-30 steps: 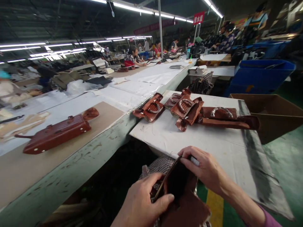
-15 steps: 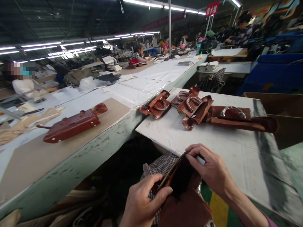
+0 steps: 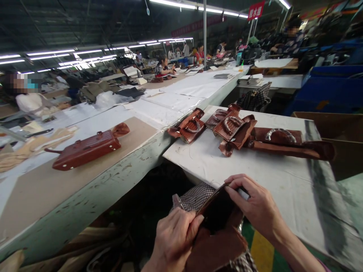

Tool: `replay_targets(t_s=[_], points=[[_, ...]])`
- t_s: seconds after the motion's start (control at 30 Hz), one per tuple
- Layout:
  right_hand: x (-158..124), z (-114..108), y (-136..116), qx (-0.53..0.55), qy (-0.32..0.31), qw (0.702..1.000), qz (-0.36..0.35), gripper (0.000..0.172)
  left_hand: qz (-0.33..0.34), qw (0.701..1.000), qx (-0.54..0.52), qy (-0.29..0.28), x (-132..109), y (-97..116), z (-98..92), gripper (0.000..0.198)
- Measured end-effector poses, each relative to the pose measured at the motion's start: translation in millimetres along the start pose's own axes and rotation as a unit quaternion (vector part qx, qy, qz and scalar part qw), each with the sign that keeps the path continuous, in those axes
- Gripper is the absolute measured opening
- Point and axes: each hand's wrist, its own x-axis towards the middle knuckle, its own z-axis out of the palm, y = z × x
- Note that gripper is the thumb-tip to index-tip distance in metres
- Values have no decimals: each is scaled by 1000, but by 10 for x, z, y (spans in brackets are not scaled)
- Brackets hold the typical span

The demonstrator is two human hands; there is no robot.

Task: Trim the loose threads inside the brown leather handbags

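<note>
A brown leather handbag (image 3: 217, 247) is held low in front of me, its dark inside facing up. My left hand (image 3: 176, 236) is closed on the near left end of its rim, thumb pressed against the edge. At the rim's far end, my right hand (image 3: 256, 202) pinches the edge between thumb and fingers. A small whitish piece (image 3: 243, 193) shows beside the right fingers; I cannot tell what it is. Beneath the bag lies black-and-white checked cloth (image 3: 195, 197).
Several brown handbags with plastic-wrapped handles, one a crocodile-pattern bag (image 3: 228, 130), lie on the white side table (image 3: 272, 173). On the long bench (image 3: 141, 181) a smooth brown bag (image 3: 87, 149) rests on brown board. A cardboard box (image 3: 340, 151) stands right. People sit further off.
My left hand has rolled over the bag's rim, its knuckles now higher and its thumb drawn in. The bag's near flap has tilted lower; the right hand keeps its grip.
</note>
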Motion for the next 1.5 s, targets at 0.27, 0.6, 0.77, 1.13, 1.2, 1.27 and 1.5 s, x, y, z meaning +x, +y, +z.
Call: replay_targets(t_s=[0.27, 0.6, 0.77, 1.13, 1.2, 1.27, 1.5], points=[[-64, -22, 63, -1, 15, 1000, 2, 14, -96, 979, -145, -105, -44, -53, -186, 15], [-50, -20, 59, 6, 18, 1000, 3, 14, -63, 993, -99, -10, -144, -24, -87, 8], [-72, 19, 39, 24, 21, 999, 11, 14, -187, 961, -154, -131, -5, -111, -187, 21], [-76, 88, -72, -3, 30, 999, 15, 14, 40, 983, 5, -177, 329, -86, -254, 35], [-68, 86, -76, -2, 37, 999, 30, 15, 67, 984, 43, -162, 360, -47, -219, 40], [-61, 84, -77, 2, 40, 998, 40, 15, 81, 982, 69, -157, 388, -16, -181, 39], [-65, 103, -71, 11, 38, 999, 27, 15, 159, 972, 123, -122, 447, 22, -117, 38]])
